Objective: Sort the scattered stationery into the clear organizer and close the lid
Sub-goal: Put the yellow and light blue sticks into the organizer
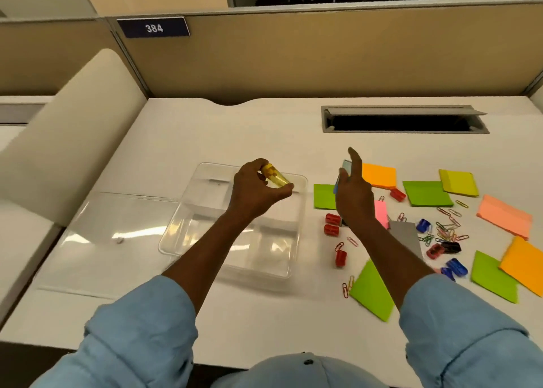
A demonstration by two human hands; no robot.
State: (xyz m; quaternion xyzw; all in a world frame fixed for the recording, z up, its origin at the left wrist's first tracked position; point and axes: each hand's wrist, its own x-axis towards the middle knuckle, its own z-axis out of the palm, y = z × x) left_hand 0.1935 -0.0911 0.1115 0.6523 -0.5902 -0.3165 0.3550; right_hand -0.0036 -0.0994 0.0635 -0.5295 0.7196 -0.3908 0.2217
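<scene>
Gripping yellow translucent binder clip [276,178] in left hand [258,189], fingers and thumb curled round it, above far end of clear plastic divided organizer [296,240]. Pinching small blue sticky-note pad [344,167] in right hand [354,195] between thumb and fingers, index finger straight, raised just right of organizer. On white counter [235,129]: organizer near centre, clear flat lid [108,240] lying just beside it on left; can't tell if joined.

Right of organizer, scattered:
- green square sticky pad [323,196], partly behind right hand
- orange sticky pad [379,176], far side, touching nothing else
- pink sticky note [381,214] and grey card [405,237] under right forearm
- red binder clips [332,224], pair, near organizer wall
- loose heap of coloured paper clips [446,226], with blue binder clip [424,226] and black binder clip [451,246] beside it
- salmon sticky pad [504,215] at far right
- large green sticky sheet [373,293] near counter front edge
</scene>
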